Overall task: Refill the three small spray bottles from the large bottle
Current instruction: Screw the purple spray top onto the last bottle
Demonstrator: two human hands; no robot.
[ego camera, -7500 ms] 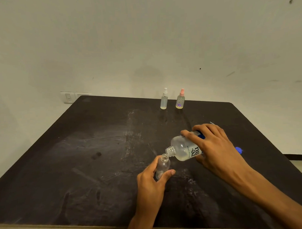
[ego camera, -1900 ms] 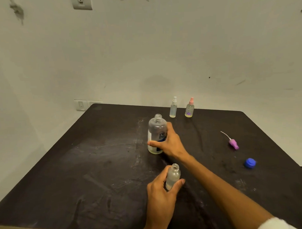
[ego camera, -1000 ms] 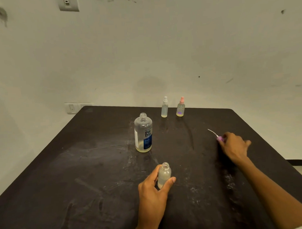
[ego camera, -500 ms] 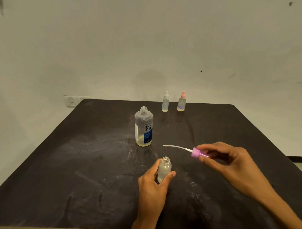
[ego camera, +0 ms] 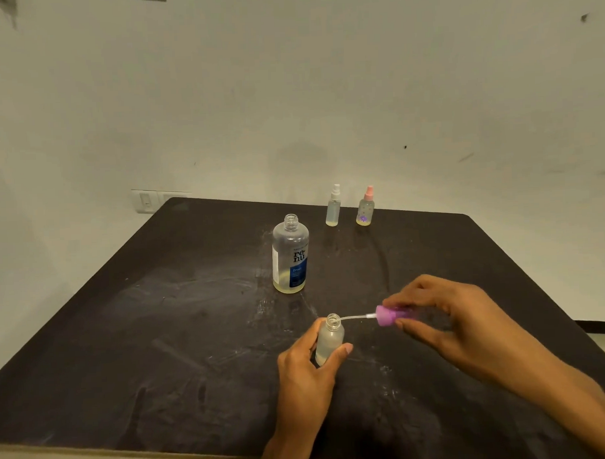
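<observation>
An open small spray bottle (ego camera: pixel 329 341) is held upright on the dark desk (ego camera: pixel 133 338) by the left hand (ego camera: pixel 308 376), whose thumb and fingers are curled round its body. Its neck is uncapped, and clear liquid is seen inside. A purple spray head (ego camera: pixel 388 316) is pinched between the thumb and fingers of the right hand (ego camera: pixel 448 322) and is held almost level, just to the right of the bottle. Its thin white dip tube (ego camera: pixel 354 317) is pointed left, with the tip at the bottle's mouth; whether the tip has entered the neck cannot be told.

The large bottle (ego camera: pixel 291 255) is stood upright and uncapped farther back, slightly left of the hands, untouched. A blue label is carried on it, and a shallow layer of yellowish liquid is seen at its base. Near the far edge of the desk, a white-capped spray bottle (ego camera: pixel 333 206) and a pink-capped spray bottle (ego camera: pixel 366 207) are stood side by side, apart from each other, both closed.
</observation>
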